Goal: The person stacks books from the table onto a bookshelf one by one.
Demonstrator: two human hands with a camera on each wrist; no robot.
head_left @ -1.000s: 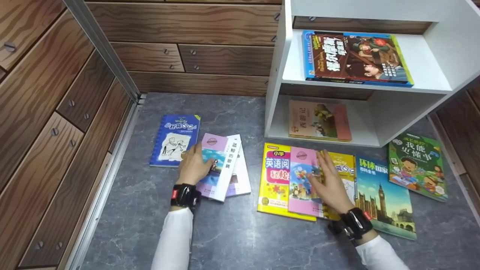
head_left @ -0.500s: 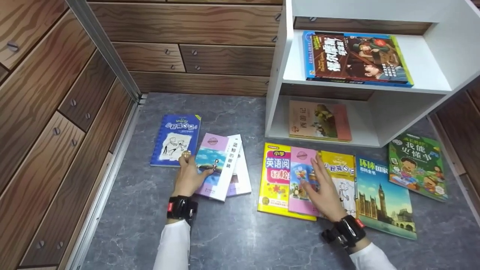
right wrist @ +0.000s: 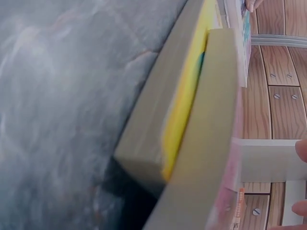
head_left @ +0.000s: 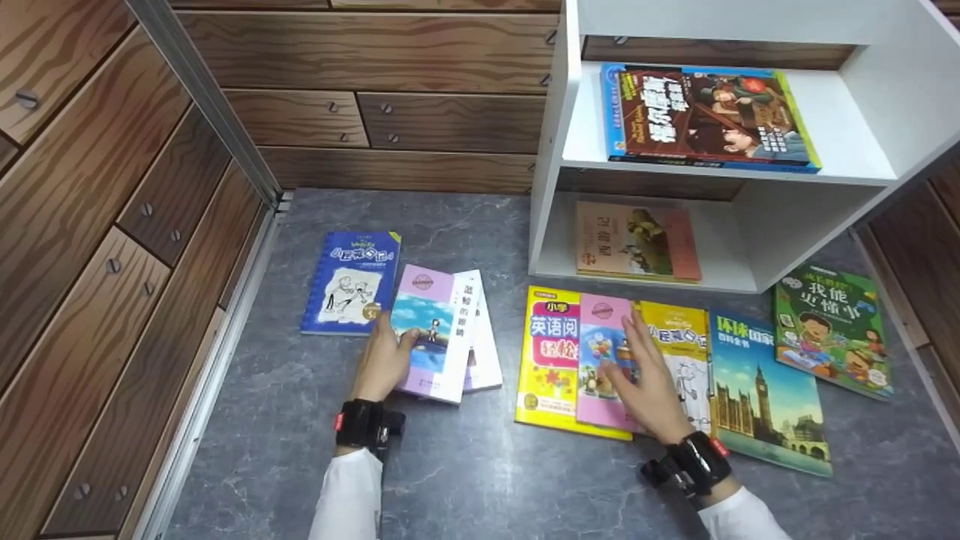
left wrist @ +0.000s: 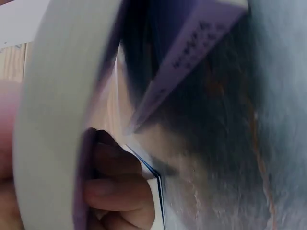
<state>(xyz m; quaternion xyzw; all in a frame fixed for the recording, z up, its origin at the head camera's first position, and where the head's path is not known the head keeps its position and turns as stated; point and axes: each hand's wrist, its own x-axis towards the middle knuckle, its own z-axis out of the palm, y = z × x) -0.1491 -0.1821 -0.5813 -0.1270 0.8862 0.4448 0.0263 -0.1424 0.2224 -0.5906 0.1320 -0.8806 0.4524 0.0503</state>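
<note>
In the head view my left hand [head_left: 381, 358] grips the left edge of a pink-and-blue paperback book [head_left: 429, 304], thumb on its cover. The left wrist view shows the curled fingers [left wrist: 117, 191] under the book and its page edge [left wrist: 62, 115] raised off the floor. Another white-and-purple book [head_left: 484, 360] lies partly beneath it. My right hand [head_left: 651, 386] is spread with straight fingers over a pink book [head_left: 600, 405] and a yellow comic book [head_left: 686, 367]. Whether it touches them I cannot tell. The pink book overlaps a yellow English reader [head_left: 546, 375].
A blue book [head_left: 352, 281] lies left of my left hand. Right of the yellow comic are a Big Ben book [head_left: 765, 397] and a green book [head_left: 832, 330]. The white shelf [head_left: 551, 202] behind holds a brown-covered book [head_left: 712, 112] above and a pinkish book [head_left: 637, 240] below.
My left hand has shifted down along the book's left edge, and the book's lower end has swung slightly right. The right hand has moved a little left, uncovering more of the yellow comic.
</note>
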